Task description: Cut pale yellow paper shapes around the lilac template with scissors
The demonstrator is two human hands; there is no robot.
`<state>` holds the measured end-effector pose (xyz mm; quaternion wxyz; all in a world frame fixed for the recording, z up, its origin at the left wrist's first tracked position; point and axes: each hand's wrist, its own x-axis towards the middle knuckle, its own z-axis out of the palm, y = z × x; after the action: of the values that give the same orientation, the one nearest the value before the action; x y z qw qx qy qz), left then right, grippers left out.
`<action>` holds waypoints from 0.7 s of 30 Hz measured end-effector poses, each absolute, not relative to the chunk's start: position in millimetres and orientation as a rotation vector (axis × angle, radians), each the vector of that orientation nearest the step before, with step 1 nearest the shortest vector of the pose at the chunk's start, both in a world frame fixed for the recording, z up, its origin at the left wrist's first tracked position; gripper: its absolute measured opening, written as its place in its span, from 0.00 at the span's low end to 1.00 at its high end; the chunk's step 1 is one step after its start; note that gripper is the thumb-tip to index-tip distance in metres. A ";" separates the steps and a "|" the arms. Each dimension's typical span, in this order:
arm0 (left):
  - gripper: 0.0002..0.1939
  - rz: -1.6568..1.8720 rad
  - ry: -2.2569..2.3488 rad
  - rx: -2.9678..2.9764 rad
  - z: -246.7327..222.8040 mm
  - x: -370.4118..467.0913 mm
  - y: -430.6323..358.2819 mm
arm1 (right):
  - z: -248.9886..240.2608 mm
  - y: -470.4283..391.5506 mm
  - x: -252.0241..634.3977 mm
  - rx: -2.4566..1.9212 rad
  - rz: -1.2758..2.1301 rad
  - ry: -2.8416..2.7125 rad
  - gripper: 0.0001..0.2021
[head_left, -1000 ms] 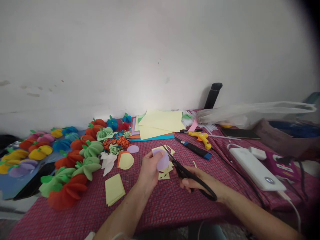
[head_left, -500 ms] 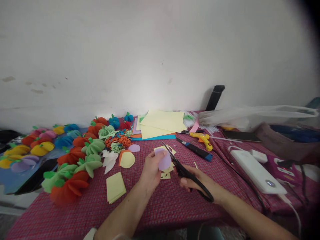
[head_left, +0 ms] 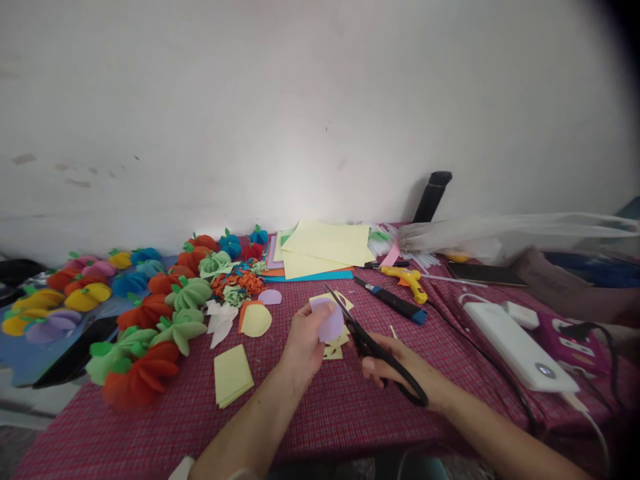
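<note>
Left hand has a purple disc pinched above yellow scraps, right hand grips the scissors, blades right by the disc's edge, can't tell if they're touching tbh.

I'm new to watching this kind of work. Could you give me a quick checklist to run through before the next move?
1. Left hand gripping the round purple paper piece: ok.
2. Right hand holding the black scissors: ok.
3. Left fingertips safely away from the scissor blades: cannot tell; they look close.
4. Surface around the purple piece free of offcuts: not ok; pale yellow paper scraps lie there.
5. Utility knife apart from both hands: ok.
6. Yellow glue gun cool: cannot tell.
</note>
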<state>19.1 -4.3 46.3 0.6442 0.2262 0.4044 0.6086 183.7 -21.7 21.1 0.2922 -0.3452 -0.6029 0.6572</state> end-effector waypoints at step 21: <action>0.10 1.372 0.914 0.550 43.3 17.9 -3.2 | 25.0 -21.2 189.1 -1.028 1.705 -1.652 0.17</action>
<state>17.9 -3.2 43.3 0.6456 0.2417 0.4018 0.6027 189.1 -21.2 25.0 0.2735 -0.3822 -0.6141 0.6340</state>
